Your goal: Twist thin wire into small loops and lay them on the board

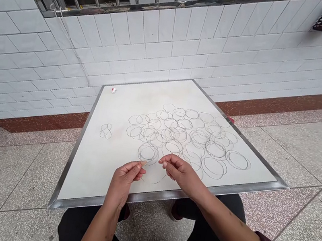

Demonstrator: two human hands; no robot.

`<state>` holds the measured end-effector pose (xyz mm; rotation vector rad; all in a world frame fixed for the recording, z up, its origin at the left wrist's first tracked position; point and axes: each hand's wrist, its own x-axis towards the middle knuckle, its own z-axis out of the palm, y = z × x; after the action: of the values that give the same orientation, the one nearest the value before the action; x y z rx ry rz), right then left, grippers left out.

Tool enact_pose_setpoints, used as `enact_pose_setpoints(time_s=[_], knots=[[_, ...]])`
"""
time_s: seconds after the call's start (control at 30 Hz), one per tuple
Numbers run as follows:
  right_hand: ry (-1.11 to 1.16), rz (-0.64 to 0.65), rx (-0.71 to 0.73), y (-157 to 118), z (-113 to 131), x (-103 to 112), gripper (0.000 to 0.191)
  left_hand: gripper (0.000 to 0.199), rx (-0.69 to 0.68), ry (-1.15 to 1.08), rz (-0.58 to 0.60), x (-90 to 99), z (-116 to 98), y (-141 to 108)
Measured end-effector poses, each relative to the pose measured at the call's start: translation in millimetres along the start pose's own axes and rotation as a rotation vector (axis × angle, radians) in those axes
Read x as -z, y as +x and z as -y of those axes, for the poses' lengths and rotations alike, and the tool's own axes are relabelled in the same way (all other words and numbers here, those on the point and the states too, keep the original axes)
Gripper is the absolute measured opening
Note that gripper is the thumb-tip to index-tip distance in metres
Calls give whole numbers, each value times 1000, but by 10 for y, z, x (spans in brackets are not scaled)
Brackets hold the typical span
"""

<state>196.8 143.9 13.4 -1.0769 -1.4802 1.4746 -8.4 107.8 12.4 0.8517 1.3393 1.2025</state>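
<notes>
Above the table's near edge, my left hand (128, 174) is closed in a pinch, thumb against fingers. A small yellowish bit shows at its fingertips; what it is cannot be made out. To its right, my right hand (179, 170) pinches with thumb and forefinger. A thin wire ring (154, 183) curves between the two hands, its lower arc hanging toward the near edge and its ends hidden at the fingers. Just beyond the hands lies a bundle of overlapping wire rings (148, 152). Many more loose wire rings (213, 167) spread over the tabletop.
The white table (85, 173) has a metal rim. A twisted clover-like wire shape (106, 131) lies at the left, and a small red-and-white object (114, 90) near the far left corner. A tiled wall (165, 52) with a barred window stands behind. My legs are under the near edge.
</notes>
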Motion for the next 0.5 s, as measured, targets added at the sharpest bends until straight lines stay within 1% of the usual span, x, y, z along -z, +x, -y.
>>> enact_pose_setpoints(time_s=[0.13, 0.3, 0.4, 0.5], knots=[[-49, 17, 18, 0, -30, 2, 22, 38, 46, -49, 17, -24, -37, -71], [-98, 14, 16, -11, -16, -3, 20, 35, 65, -111, 48, -11, -79, -140], [-129, 19, 22, -18, -14, -14, 21, 37, 86, -134, 81, 6, -69, -180], [-194, 26, 43, -24, -15, -35, 21, 38, 86, -144, 71, 13, -37, -209]])
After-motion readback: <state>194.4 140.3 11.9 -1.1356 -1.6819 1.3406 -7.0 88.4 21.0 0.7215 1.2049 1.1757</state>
